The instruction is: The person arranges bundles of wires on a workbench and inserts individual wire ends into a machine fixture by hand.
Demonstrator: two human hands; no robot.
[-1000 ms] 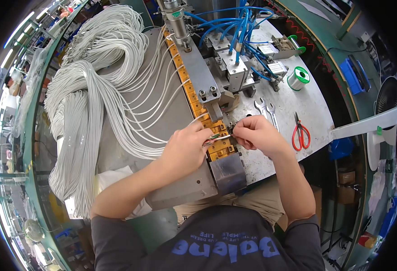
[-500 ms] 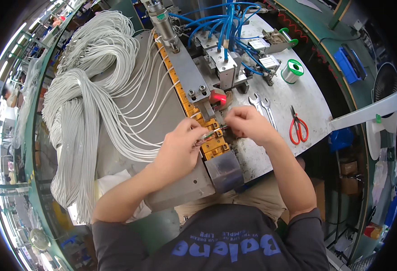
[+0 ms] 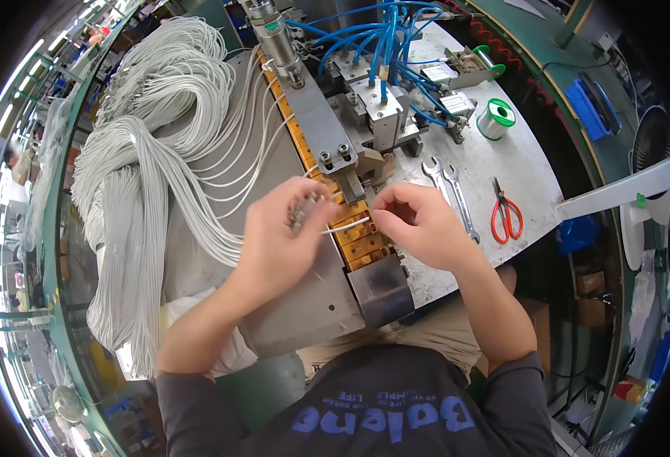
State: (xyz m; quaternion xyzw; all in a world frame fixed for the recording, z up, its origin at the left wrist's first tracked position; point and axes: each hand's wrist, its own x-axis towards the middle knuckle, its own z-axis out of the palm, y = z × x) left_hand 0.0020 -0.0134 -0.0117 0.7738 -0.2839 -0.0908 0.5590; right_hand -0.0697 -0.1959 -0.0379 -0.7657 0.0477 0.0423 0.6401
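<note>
A white cable (image 3: 348,226) lies across the yellow-orange slotted rail (image 3: 365,247), between my two hands. At its right end, my right hand (image 3: 423,228) is closed in a pinch, thumb against bent forefinger. My left hand (image 3: 278,236), left of the rail, has curled fingers smeared by motion. Small metallic-looking cable ends (image 3: 303,213) show within those fingers. White cables from a big looped bundle (image 3: 152,152) run to behind this hand. Just beyond the hands stands a steel press arm (image 3: 316,122) over the rail.
Blue air hoses (image 3: 384,46) feed the metal machine block (image 3: 377,114) at the back. On the right of the metal table are two wrenches (image 3: 457,194), red-handled scissors (image 3: 506,217) and a green-ended solder spool (image 3: 495,119). A white arm (image 3: 617,186) juts in from the right.
My left hand has pulled left and up from the rail; coloured wire ends beside it no longer show. The white cable now spans the rail. The red glow by the press is gone.
</note>
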